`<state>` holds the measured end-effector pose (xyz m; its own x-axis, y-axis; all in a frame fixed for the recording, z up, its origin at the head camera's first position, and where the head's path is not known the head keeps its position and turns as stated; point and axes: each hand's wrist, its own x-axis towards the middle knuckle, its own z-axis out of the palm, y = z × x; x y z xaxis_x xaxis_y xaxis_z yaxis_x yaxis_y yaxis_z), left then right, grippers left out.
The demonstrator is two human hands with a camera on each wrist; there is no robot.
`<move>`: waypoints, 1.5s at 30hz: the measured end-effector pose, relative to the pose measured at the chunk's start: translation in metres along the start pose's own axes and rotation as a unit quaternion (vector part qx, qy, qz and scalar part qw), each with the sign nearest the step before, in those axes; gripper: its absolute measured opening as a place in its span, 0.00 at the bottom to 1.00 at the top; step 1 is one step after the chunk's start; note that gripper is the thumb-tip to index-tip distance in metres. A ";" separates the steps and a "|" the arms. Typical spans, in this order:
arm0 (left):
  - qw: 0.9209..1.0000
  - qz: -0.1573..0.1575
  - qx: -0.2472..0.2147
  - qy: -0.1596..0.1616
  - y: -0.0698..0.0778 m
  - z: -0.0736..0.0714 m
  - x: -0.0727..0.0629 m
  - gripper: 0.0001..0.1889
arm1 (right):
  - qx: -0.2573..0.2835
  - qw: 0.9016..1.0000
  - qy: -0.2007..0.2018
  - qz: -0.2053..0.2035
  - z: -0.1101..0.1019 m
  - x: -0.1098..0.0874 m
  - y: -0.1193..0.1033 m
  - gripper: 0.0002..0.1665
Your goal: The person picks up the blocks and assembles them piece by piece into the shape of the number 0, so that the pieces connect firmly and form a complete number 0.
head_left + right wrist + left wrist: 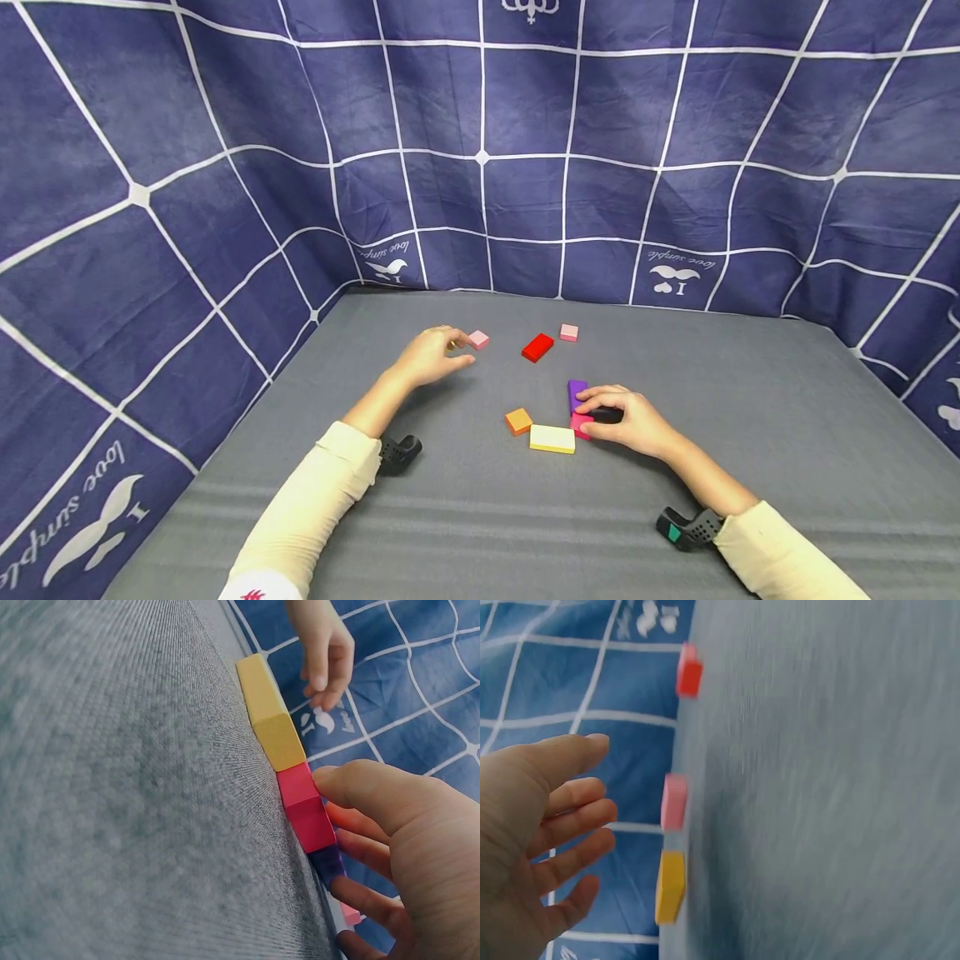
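Observation:
At the table's right middle, my right hand (pixel 622 417) pinches a crimson block (pixel 581 425) between thumb and fingers. The crimson block lies against the right end of a pale yellow block (pixel 552 439). A purple block (pixel 577 395) lies just behind it, partly covered by the fingers. Over the far left of the table, my left hand (pixel 431 357) hovers with loosely bent fingers and holds nothing. Nearest to it are a small pink block (pixel 478 339) and a yellow block (pixel 670 888), mostly hidden behind the hand in the head view.
An orange block (pixel 517 422) sits at the left corner of the pale yellow one. Farther back lie a red block (pixel 537 347) and a second pink block (pixel 569 332). Grey cloth (pixel 465 517) covers the table, and a blue checked curtain (pixel 525 200) hangs behind it.

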<state>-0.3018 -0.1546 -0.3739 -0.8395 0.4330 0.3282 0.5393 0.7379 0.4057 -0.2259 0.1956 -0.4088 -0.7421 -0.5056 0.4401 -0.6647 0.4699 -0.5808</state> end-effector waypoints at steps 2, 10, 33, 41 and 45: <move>1.000 -0.007 0.006 0.006 -0.009 -0.003 0.003 0.17 | 0.001 1.000 -0.003 0.000 -0.003 0.001 -0.009 0.14; 0.998 -0.020 0.040 0.045 -0.040 -0.001 0.012 0.15 | 0.005 1.000 -0.010 0.003 -0.008 0.001 -0.019 0.13; 0.986 -0.152 -0.057 0.027 -0.072 0.014 0.015 0.24 | 0.022 0.999 -0.018 0.021 -0.008 0.000 -0.018 0.13; 0.987 -0.135 -0.084 0.033 -0.057 0.012 0.020 0.24 | 0.023 0.999 -0.019 0.022 -0.008 0.002 -0.018 0.13; 0.988 -0.123 -0.095 0.027 -0.049 0.013 0.020 0.23 | 0.023 0.999 -0.019 0.022 -0.009 0.002 -0.018 0.13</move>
<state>-0.3461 -0.1758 -0.3983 -0.9446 0.2207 0.2428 0.3266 0.7051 0.6294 -0.2168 0.1925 -0.3915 -0.7659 -0.5123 0.3885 -0.6266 0.4592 -0.6297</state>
